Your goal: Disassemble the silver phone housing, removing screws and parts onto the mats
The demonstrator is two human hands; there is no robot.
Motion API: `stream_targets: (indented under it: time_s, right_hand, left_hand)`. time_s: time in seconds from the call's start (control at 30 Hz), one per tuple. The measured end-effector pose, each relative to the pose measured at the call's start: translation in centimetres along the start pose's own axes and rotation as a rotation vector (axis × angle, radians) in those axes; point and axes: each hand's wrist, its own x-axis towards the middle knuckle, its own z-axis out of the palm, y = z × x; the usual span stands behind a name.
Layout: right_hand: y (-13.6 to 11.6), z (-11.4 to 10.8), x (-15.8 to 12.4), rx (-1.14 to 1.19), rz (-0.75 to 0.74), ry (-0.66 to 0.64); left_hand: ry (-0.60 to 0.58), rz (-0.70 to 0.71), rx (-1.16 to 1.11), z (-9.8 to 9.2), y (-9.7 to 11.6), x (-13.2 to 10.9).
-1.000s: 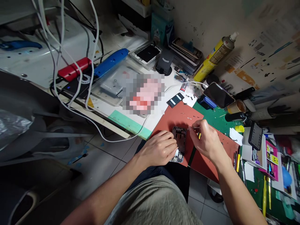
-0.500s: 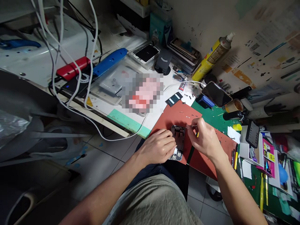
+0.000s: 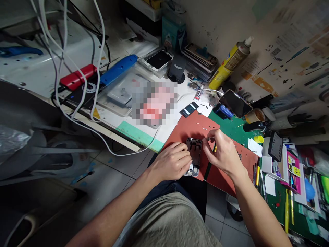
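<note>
Phone housing (image 3: pixel 194 156) (opened, innards showing) lies on the red mat (image 3: pixel 190 128) at the desk (image 3: pixel 113 118) edge. The left hand (image 3: pixel 172 163) grips its side, and the right hand (image 3: pixel 223 154) pinches a thin tool (image 3: pixel 209 138) at its top corner.

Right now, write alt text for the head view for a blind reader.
A person's left hand steadies an opened phone on a red mat while the right hand holds a thin tool at its far corner. Cables and a yellow spray can crowd the bench.
</note>
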Motion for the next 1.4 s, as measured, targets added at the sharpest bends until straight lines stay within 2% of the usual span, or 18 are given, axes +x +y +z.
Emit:
stream_targets:
  time_s: [0.57, 1.0, 1.1, 1.23, 1.4]
  right_hand:
    - [0.0, 0.5, -0.3, -0.009, -0.012, 0.063]
    - [-0.2, 0.9, -1.1, 0.022, 0.055, 0.121]
    - [-0.2, 1.0, -1.3, 0.045, 0.091, 0.17]
    - [0.0, 1.2, -2.6, 0.101, 0.196, 0.305]
    - [0.4, 2.0, -5.3, 0.405, 0.548, 0.523]
  left_hand:
    - [-0.012, -0.011, 0.001, 0.0, 0.1, 0.0]
    - [0.007, -0.006, -0.002, 0.1, 0.1, 0.0]
    - [0.023, -0.005, -0.012, 0.2, 0.1, 0.0]
    - [0.034, -0.008, -0.017, 0.2, 0.0, -0.1]
    - [0.05, -0.018, -0.041, 0.0, 0.1, 0.0]
